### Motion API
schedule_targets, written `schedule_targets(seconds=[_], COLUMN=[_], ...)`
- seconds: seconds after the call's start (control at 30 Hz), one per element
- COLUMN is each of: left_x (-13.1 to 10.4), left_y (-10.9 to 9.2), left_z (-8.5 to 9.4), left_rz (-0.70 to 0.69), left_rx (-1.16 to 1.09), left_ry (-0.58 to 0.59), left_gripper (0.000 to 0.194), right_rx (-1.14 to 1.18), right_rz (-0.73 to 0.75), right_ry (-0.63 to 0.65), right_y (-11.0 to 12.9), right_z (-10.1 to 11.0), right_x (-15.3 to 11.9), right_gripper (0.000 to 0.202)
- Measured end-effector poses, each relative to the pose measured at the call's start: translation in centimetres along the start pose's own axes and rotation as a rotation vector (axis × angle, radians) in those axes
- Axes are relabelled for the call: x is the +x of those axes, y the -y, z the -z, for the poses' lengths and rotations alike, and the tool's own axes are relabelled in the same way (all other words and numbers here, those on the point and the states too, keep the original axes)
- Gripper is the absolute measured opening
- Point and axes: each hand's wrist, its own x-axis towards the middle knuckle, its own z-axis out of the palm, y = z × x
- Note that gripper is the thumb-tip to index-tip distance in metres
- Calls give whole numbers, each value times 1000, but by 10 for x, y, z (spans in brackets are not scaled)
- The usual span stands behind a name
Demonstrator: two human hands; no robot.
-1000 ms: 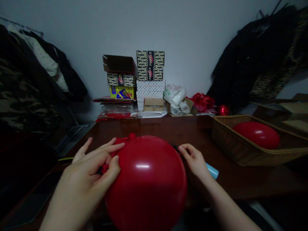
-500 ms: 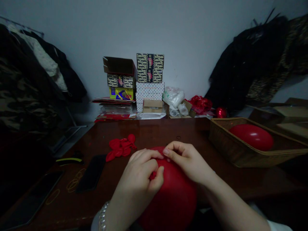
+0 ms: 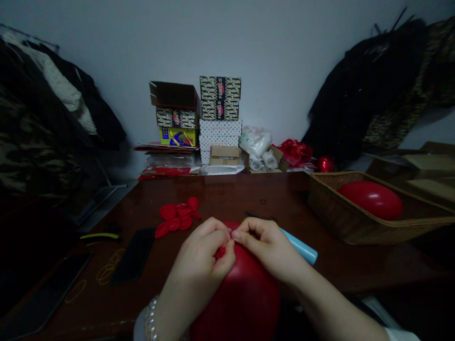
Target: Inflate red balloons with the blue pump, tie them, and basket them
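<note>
A large inflated red balloon (image 3: pixel 245 289) sits low in front of me, its top under both hands. My left hand (image 3: pixel 206 253) is closed on the balloon's neck, and a bit of red rubber shows between its fingers. With thumb and forefinger pinched, my right hand (image 3: pixel 265 244) meets the left fingertips at the neck. Whatever fine part the right fingers pinch is mostly hidden. Behind the right hand lies a light blue cylinder (image 3: pixel 302 247), partly covered. Several flat red balloons (image 3: pixel 176 218) lie in a heap beyond my left hand.
A wicker basket (image 3: pixel 350 237) holding another inflated red balloon (image 3: pixel 371 200) stands at the right. Rubber bands (image 3: pixel 105 273), a dark phone (image 3: pixel 133 255) and a dark tablet-like slab (image 3: pixel 50 293) lie at the left. Stacked boxes (image 3: pixel 220 99) line the wall.
Both hands and the balloon have shifted slightly left, with the fingertips drawn closer together. The blue cylinder behind my right hand has come into sight.
</note>
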Motion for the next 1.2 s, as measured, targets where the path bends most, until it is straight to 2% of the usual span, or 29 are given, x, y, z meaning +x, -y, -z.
schedule_targets(seconds=[0.3, 0.53, 0.77, 1.1, 1.2], left_x=[-1, 1, -2, -1, -2], left_y=[3, 0, -1, -2, -1], left_z=[0, 2, 1, 2, 2], left_rz=[2, -1, -2, -11, -6], left_rx=[30, -21, -21, -29, -28], left_ry=[-34, -10, -32, -24, -17], left_gripper=[23, 25, 24, 25, 25], right_rx=[-65, -175, -192, -74, -92], right_rz=[104, 265, 258, 227, 221], right_ry=[-40, -75, -38, -52, -65], right_y=[-2, 0, 2, 2, 4], right_z=[2, -2, -4, -1, 2], right_x=[-2, -4, -3, -4, -5], right_gripper=[22, 21, 19, 29, 22])
